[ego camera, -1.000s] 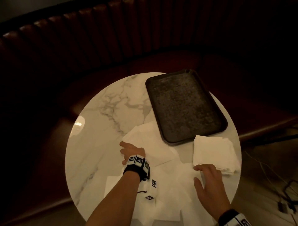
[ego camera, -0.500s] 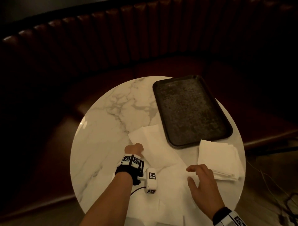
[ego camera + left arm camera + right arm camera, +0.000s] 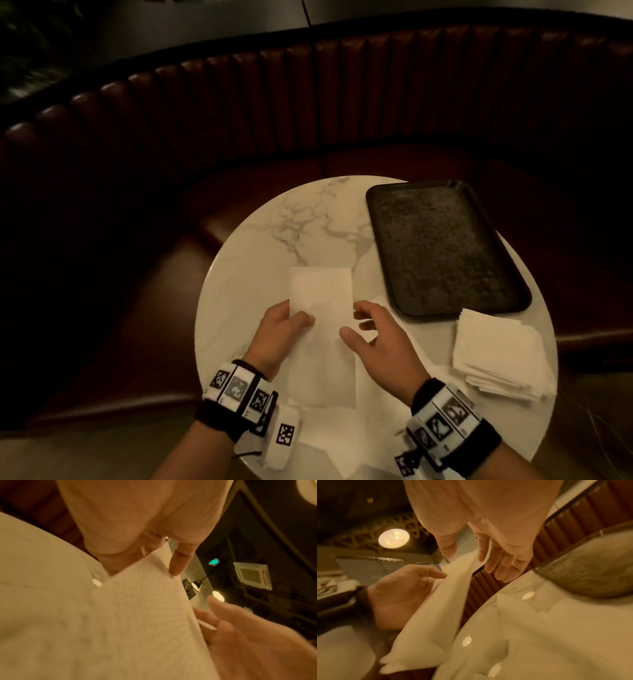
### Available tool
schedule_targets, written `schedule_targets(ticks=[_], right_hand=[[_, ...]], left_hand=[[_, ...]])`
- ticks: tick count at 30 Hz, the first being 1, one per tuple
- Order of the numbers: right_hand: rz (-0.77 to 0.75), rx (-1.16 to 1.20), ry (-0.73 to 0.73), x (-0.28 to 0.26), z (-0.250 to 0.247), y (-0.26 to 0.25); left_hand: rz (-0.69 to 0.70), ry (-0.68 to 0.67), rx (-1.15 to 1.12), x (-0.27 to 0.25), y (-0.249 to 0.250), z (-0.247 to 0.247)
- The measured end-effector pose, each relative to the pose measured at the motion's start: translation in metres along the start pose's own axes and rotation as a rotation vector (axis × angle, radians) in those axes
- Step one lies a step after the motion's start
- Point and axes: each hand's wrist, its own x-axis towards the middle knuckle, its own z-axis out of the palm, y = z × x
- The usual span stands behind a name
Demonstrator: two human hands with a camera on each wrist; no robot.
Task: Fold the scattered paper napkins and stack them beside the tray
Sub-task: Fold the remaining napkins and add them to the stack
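Observation:
A white paper napkin hangs as a long upright strip above the round marble table. My left hand pinches its left edge, thumb on the near face. My right hand pinches the right edge between thumb and forefinger, the other fingers loosely spread. The left wrist view shows the napkin close up under my left hand. In the right wrist view my right hand meets the napkin. A stack of folded napkins lies at the near end of the dark tray.
Loose unfolded napkins lie on the table beneath and in front of my hands. The tray takes up the table's right rear. A dark red padded bench curves round behind the table. Bare marble shows at the left rear.
My left hand left the table and my right hand moved in from beside the stack. Both now hold one napkin raised between them. The view has shifted upward.

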Motion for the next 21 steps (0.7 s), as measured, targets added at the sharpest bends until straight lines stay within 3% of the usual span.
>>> schedule_targets(ticks=[5, 7, 13, 17, 21], right_hand=[[0.204, 0.538, -0.288, -0.009, 0.009, -0.034], [0.227, 0.655, -0.311, -0.019, 0.011, -0.037], [0.251, 0.739, -0.274, -0.037, 0.003, -0.035], [0.234, 0.632, -0.269, -0.045, -0.002, -0.034], [0.236, 0.580, -0.211, -0.049, -0.005, -0.035]], left_hand=[[0.099, -0.079, -0.137, -0.038, 0.013, -0.017], [0.130, -0.083, -0.145, -0.049, 0.012, -0.021], [0.118, -0.096, 0.007, -0.069, -0.014, -0.024], [0.164, -0.047, -0.030, -0.072, -0.022, -0.021], [0.212, -0.084, -0.063, -0.075, -0.018, -0.017]])
